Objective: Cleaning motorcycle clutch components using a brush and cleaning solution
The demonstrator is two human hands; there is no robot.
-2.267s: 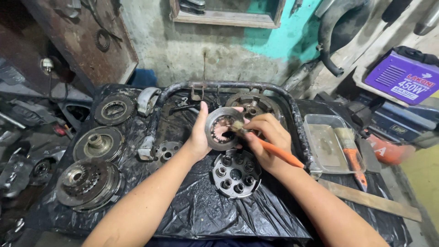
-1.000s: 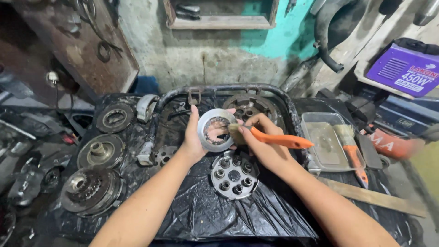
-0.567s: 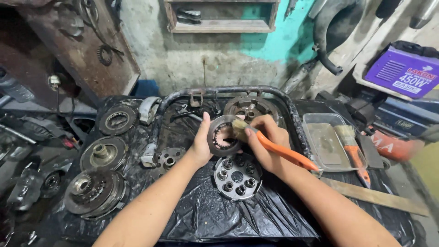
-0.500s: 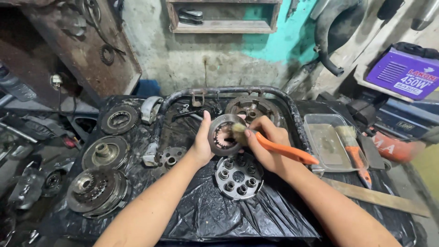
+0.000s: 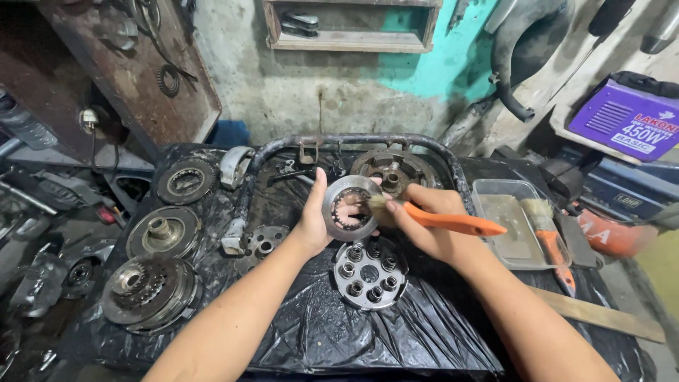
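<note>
The left hand [image 5: 313, 223] gripped a round grey metal clutch plate with a toothed centre hole [image 5: 351, 207] by its left rim, thumb up along the edge, holding it tilted on edge above the counter [image 5: 304, 332]. The right hand [image 5: 424, 223] was closed around the orange plastic handle of a small paintbrush [image 5: 438, 219], its pale bristles pressed against the plate's face.

Handling: the plate looked stiff and fairly heavy for its size, probably oily and slippery; the rim seemed the safest hold, since the inner teeth could bite fingers.

Directly below lay a silver round hub with several cylindrical posts [image 5: 369, 273] on black plastic sheeting. A second brush rested over a clear rectangular plastic tray [image 5: 516, 230] at right.

Room: a dark tubular frame [image 5: 353, 140] curved close behind the hands; three greasy round clutch assemblies [image 5: 152, 290] crowded the left edge. Open space lay mainly towards the near counter edge.
</note>
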